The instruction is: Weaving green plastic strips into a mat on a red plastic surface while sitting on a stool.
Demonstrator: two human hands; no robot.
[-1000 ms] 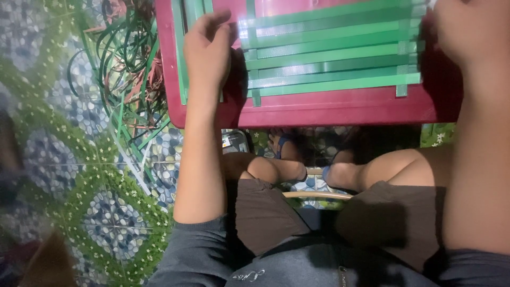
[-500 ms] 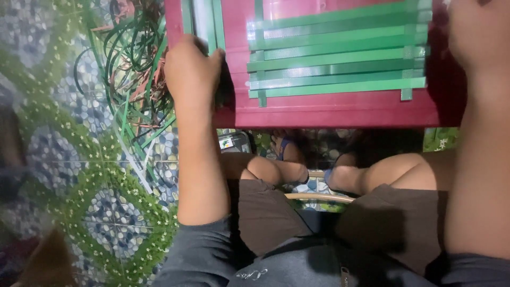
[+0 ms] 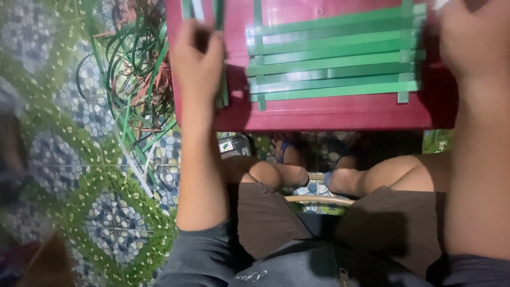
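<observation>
The left hand (image 3: 197, 56) is closing on a few loose green strips (image 3: 219, 79) at the left edge of a dark red board (image 3: 329, 114), its fingers curled together around them. A moment earlier that hand was lying flat further right, close to the woven part; it has since slid out toward the board's left edge, which suggests it is drawing the next strips out of the spare ones.

The right hand (image 3: 470, 40) is resting on the board's far right corner, pressing down beside the weave; the frame cuts off its fingers, so whether they are gripping anything cannot be told. It has barely shifted.

Between the two hands, a mat of green strips (image 3: 332, 64) is lying across the board, flat horizontal bands crossed by an upright strip near each end.

The board is sitting across the person's bare knees (image 3: 265, 172), above dark shorts (image 3: 265, 218). Beyond the left edge, a tangle of green strapping (image 3: 133, 64) is sprawling over a patterned floor mat (image 3: 101, 223).
</observation>
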